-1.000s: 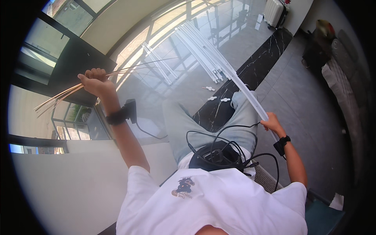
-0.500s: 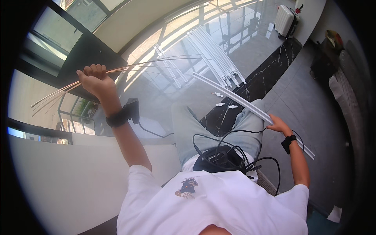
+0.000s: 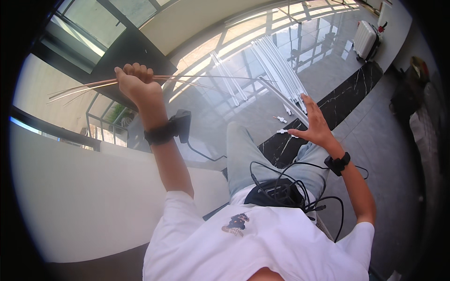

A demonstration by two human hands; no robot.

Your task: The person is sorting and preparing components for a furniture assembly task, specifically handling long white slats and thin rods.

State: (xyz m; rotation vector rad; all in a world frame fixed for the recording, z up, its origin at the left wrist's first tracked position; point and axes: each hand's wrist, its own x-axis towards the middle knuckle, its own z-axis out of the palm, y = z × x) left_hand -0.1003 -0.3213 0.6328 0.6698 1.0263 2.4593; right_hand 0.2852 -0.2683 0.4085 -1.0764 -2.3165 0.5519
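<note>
A bundle of long, thin copper-coloured wires (image 3: 185, 77) is gripped in my raised left hand (image 3: 139, 86), its fingers curled into a fist. The wires stick out on both sides of the fist and bow slightly. My right hand (image 3: 316, 125) is open, fingers and thumb spread, over the near end of a white plastic channel strip (image 3: 284, 100). That strip slants away from me towards the floor; whether the palm touches it I cannot tell. Small white connector pieces (image 3: 281, 119) lie just left of the right hand, partly covered by it.
Several long white strips (image 3: 276, 65) lie side by side on the glossy floor, with thinner ones (image 3: 228, 77) to their left. A white suitcase (image 3: 366, 41) stands far right. Black cables (image 3: 286, 175) loop over my lap. A low white wall (image 3: 117, 187) runs along my left.
My right hand has let go of the white channel strip and moved forward and left, fingers spreading. The strip has slid away from me. My left hand still holds the wires.
</note>
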